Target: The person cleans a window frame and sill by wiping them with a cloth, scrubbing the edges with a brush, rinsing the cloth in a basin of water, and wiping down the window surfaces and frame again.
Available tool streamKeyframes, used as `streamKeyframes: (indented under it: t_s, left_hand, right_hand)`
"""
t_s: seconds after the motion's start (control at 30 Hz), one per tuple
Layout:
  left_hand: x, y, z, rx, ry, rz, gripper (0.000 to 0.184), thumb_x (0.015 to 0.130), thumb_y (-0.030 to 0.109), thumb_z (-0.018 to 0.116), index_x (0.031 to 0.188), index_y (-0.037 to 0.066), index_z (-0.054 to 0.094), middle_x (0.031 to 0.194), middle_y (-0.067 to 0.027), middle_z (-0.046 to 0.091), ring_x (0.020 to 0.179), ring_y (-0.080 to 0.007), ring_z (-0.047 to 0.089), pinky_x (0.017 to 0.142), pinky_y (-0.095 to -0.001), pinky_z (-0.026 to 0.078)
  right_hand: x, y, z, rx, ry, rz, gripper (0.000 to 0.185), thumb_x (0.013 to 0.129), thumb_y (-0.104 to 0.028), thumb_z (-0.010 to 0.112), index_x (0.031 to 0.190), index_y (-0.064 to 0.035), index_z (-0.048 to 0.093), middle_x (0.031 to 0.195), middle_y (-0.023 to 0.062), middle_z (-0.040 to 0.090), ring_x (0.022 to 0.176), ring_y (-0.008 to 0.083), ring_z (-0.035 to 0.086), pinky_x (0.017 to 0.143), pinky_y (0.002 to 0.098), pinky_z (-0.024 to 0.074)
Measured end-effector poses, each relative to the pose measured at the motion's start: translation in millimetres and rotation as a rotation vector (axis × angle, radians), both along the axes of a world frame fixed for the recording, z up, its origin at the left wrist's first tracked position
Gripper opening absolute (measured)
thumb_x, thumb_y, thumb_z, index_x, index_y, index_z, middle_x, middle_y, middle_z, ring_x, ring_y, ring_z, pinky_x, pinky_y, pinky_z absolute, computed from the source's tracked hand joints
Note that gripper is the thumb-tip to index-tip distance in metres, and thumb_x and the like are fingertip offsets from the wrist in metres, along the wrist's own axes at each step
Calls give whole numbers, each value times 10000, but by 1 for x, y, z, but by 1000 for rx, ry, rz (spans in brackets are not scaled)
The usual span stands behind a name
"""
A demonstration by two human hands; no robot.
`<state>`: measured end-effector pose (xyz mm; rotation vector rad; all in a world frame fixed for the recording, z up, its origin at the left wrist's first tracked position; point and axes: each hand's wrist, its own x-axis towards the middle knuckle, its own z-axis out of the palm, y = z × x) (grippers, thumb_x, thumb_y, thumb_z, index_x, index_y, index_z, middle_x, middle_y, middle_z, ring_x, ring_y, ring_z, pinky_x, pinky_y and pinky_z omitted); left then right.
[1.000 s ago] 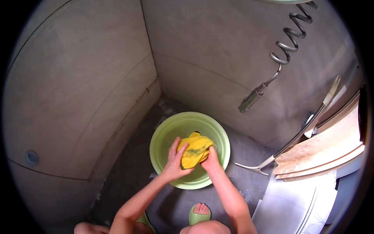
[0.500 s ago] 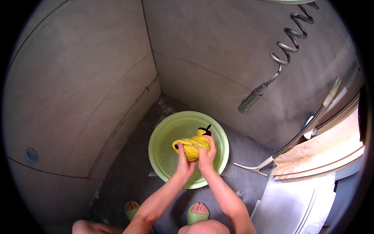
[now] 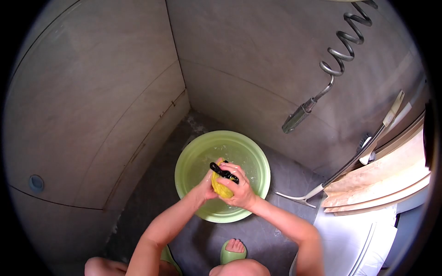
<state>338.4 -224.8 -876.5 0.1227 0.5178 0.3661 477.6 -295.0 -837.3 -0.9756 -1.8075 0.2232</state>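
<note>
Two-handed hold here: left hand (image 3: 205, 187) and right hand (image 3: 244, 192) curled closed round the cloth (image 3: 223, 190), above the basin (image 3: 183, 161). I'd squeeze evenly between my palms, low down, so drips land inside.

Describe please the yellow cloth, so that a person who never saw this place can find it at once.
On the dark grey floor stands a round, pale green basin. Above its middle, the left hand and right hand squeeze the yellow cloth, bunched small. Its bright yellow, beside a glossy black strip, sets it apart from the green basin.
</note>
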Motion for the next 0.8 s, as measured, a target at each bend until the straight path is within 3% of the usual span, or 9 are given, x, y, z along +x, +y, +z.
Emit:
streamKeyframes:
  t_s: [0.1, 0.13, 0.2, 0.23, 0.3, 0.37, 0.47, 0.63, 0.8]
  left_hand:
    - [-2, 11, -7, -62, -56, -115, 413, 983, 562, 550, 971, 162, 654, 925, -41, 683, 879, -176, 666, 812, -376, 569]
    - [-2, 15, -10, -139, -181, -177, 396, 980, 551, 564, 953, 166, 654, 900, -37, 687, 842, -177, 667, 787, -370, 570]
    - [-3, 11, -8, -58, 34, -58, 334, 1016, 449, 560, 859, 165, 640, 778, -5, 657, 709, -157, 638, 679, -334, 550]
    - [-1, 14, -17, -145, -7, -158, 319, 1046, 364, 527, 835, 148, 629, 729, 9, 625, 653, -146, 619, 644, -316, 534]
    - [-1, 18, -29, -132, -37, -264, 309, 1016, 344, 554, 820, 120, 640, 720, -10, 632, 636, -156, 600, 643, -325, 522]
    - [-5, 21, -34, -68, -83, -441, 286, 983, 320, 576, 821, 98, 654, 729, -35, 644, 635, -172, 588, 651, -338, 512]
    - [-12, 29, -24, 227, 47, -621, 245, 976, 305, 559, 865, 113, 665, 783, -49, 659, 683, -190, 606, 675, -350, 518]
    - [-15, 44, -4, 1002, 376, -967, 209, 963, 282, 532, 939, 139, 682, 873, -72, 683, 763, -219, 637, 714, -371, 527]
    - [-2, 50, 4, 1601, 415, -1245, 225, 951, 258, 505, 1012, 166, 700, 963, -96, 708, 843, -249, 668, 754, -393, 536]
  right_hand:
    - [-3, 0, 8, 54, -70, 80, 450, 615, -110, 826, 1045, -79, 695, 1269, 165, 600, 1225, 359, 570, 1089, 543, 435]
    - [-3, 0, 9, 92, -152, 101, 438, 611, -127, 817, 1030, -80, 698, 1257, 161, 607, 1224, 349, 573, 1085, 553, 435]
    - [-5, -2, 11, 154, -234, 144, 368, 626, -169, 782, 975, -86, 702, 1215, 159, 626, 1190, 336, 593, 1087, 573, 428]
    - [-6, -2, 13, 151, -234, 140, 368, 626, -169, 782, 975, -86, 702, 1215, 159, 626, 1190, 336, 593, 1087, 573, 428]
    - [-6, -1, 16, 233, -272, 207, 253, 676, -142, 777, 915, -88, 714, 1151, 150, 658, 1090, 332, 645, 984, 539, 497]
    - [-8, 0, 16, 288, -267, 237, 190, 685, -143, 749, 857, -88, 687, 1138, 143, 665, 1051, 318, 654, 961, 536, 509]
    - [-11, 5, 21, 366, -373, 297, 190, 654, -198, 705, 814, -102, 666, 1070, 136, 682, 973, 297, 664, 921, 494, 529]
    - [-22, 9, 22, 498, -370, 355, 187, 649, -217, 659, 800, -109, 639, 950, 123, 670, 869, 264, 659, 857, 425, 537]
    - [-33, 11, 24, 568, -500, 471, 215, 617, -256, 664, 761, -103, 615, 863, 111, 641, 765, 231, 628, 734, 362, 541]
